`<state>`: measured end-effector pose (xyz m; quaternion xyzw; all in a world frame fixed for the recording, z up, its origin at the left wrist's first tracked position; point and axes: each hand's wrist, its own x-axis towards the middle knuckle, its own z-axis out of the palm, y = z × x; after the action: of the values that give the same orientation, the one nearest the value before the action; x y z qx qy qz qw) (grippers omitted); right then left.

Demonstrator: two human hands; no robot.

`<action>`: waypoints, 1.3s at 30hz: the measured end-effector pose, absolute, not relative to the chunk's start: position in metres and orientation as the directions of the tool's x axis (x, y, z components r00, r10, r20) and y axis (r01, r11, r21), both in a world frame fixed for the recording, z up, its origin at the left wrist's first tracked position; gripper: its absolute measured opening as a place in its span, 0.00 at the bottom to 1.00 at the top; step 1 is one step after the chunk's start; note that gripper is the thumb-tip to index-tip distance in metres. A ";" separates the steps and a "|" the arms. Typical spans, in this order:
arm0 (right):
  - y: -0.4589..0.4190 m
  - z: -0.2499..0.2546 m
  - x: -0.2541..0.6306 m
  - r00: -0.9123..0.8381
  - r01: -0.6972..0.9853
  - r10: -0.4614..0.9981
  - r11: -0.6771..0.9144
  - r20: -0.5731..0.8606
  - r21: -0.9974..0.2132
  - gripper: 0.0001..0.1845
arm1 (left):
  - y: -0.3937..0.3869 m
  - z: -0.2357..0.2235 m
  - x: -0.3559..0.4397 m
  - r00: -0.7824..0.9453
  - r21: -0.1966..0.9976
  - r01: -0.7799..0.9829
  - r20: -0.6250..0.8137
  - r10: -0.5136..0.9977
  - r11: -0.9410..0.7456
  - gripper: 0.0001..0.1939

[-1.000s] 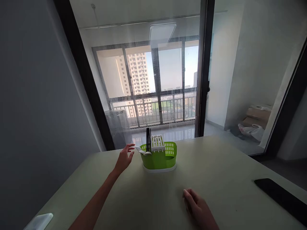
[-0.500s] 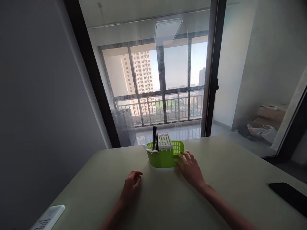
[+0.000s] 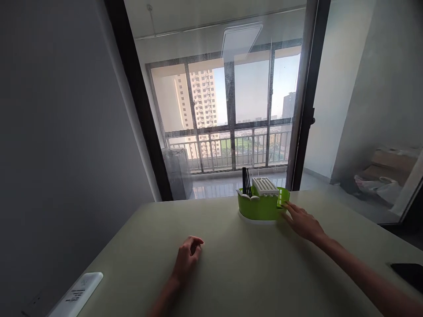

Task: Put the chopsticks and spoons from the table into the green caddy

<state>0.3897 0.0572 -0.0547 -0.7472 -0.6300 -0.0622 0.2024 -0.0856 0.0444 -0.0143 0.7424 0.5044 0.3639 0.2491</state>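
A green plastic cutlery basket (image 3: 259, 209) on a white base stands near the far edge of the pale table (image 3: 247, 273). It holds black chopsticks (image 3: 246, 181), a white slotted insert (image 3: 265, 186) and a white spoon (image 3: 244, 194) at its left rim. My right hand (image 3: 303, 223) reaches forward, fingers stretched out, with the fingertips against the basket's right end. My left hand (image 3: 188, 257) rests on the table nearer to me, fingers loosely curled, with nothing in it.
A white remote control (image 3: 77, 294) lies at the table's near left corner. A black phone (image 3: 408, 273) sits at the right edge. Behind the table is a glass sliding door (image 3: 231, 110); a grey wall runs along the left.
My left hand drew back from the basket and curled up on the table. My right hand reached forward to the basket's right end. The view swung left, so the basket sits further right.
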 end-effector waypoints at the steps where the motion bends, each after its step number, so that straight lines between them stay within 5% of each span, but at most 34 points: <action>1: 0.058 -0.056 0.404 0.194 0.966 0.924 -0.121 0.330 -0.228 0.30 | 0.045 -0.015 -0.086 0.226 0.736 0.568 0.290 0.930 -0.368 0.11; 9: 0.064 -0.065 0.483 0.189 0.952 0.942 -0.108 0.276 -0.286 0.33 | 0.048 -0.017 -0.088 0.225 0.728 0.584 0.280 0.933 -0.359 0.12; 19: 0.024 -0.064 0.444 0.338 0.884 0.812 -0.100 0.475 -0.457 0.32 | 0.046 -0.013 -0.087 0.227 0.734 0.588 0.255 0.940 -0.341 0.12; 26: -0.014 -0.083 0.353 0.309 0.727 0.903 -0.023 0.298 -0.686 0.18 | 0.046 -0.012 -0.087 0.244 0.731 0.589 0.245 0.938 -0.344 0.12; 39: -0.032 -0.081 0.325 0.336 0.589 0.915 -0.021 0.221 -0.808 0.17 | 0.035 -0.013 -0.086 0.285 0.701 0.607 0.248 0.926 -0.375 0.11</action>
<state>0.3248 -0.0319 -0.0810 -0.6899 -0.5453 0.1860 0.4382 -0.0857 0.0349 -0.0128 0.7630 0.5022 0.3244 0.2458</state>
